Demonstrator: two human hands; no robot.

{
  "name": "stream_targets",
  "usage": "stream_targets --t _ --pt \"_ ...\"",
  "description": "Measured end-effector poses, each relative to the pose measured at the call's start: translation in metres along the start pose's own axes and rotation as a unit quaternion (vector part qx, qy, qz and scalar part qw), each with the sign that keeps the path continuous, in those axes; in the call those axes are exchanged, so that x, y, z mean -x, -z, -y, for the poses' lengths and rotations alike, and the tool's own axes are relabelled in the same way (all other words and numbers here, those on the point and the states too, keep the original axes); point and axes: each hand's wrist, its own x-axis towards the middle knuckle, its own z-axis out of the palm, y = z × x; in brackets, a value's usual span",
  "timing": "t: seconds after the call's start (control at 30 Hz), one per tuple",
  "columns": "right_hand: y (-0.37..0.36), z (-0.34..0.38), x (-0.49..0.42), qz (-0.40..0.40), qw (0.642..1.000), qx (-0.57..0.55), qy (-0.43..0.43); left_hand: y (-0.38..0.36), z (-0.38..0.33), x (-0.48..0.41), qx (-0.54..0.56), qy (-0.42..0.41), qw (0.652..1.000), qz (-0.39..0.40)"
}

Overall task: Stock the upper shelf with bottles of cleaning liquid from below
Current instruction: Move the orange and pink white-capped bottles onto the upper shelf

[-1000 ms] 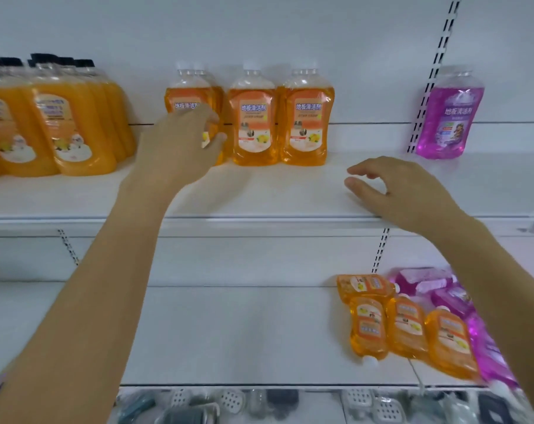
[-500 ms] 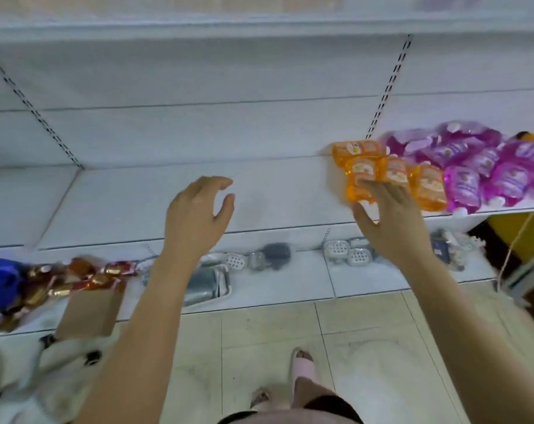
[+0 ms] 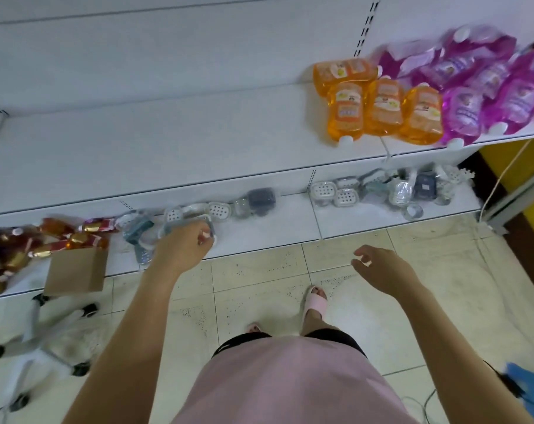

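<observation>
Several orange bottles of cleaning liquid lie flat on the white middle shelf at the right, caps toward me. Purple bottles lie in a heap right of them. My left hand hangs low in front of the bottom shelf, fingers curled, holding nothing. My right hand hovers over the floor with fingers apart and nothing in it, well below the orange bottles. The upper shelf is out of view.
The bottom shelf carries plastic soap dishes, small clear packs and, at the left, shiny red-gold packets and a cardboard box. A white wheeled chair base stands at the lower left. My sandalled feet are on the tiled floor.
The view has tipped from the upper shelf down to the floor. Both hands dropped; the right one came away from the orange bottles, the left one sank to the bottom shelf.
</observation>
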Motion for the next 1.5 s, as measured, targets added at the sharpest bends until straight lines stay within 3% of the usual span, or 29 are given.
stream_targets --t 0.13,0.47,0.77,0.93,1.03,1.23,1.5 --pt "0.026 -0.021 -0.034 -0.012 1.000 -0.013 0.005 -0.001 -0.036 -0.040 -0.013 0.013 0.999 0.035" --pt "0.119 -0.053 -0.119 -0.068 0.995 -0.001 0.070 0.001 -0.157 -0.122 0.020 -0.021 0.999 -0.043" --pt "0.174 -0.051 -0.175 -0.108 0.989 -0.034 0.091 0.028 -0.231 -0.210 -0.038 -0.076 0.996 -0.027" --pt "0.178 -0.051 -0.191 -0.132 0.987 -0.053 0.080 0.017 -0.263 -0.242 0.022 -0.042 0.999 -0.021" --pt "0.180 -0.052 -0.200 -0.172 0.980 -0.068 0.078 0.002 -0.285 -0.249 0.035 0.012 0.999 0.027" --pt "0.196 -0.056 -0.222 -0.199 0.974 -0.071 0.076 -0.018 -0.286 -0.256 0.137 0.005 0.986 0.100" --pt "0.201 -0.032 -0.268 -0.120 0.990 -0.004 0.068 0.033 -0.213 -0.256 0.064 0.020 0.993 0.100"
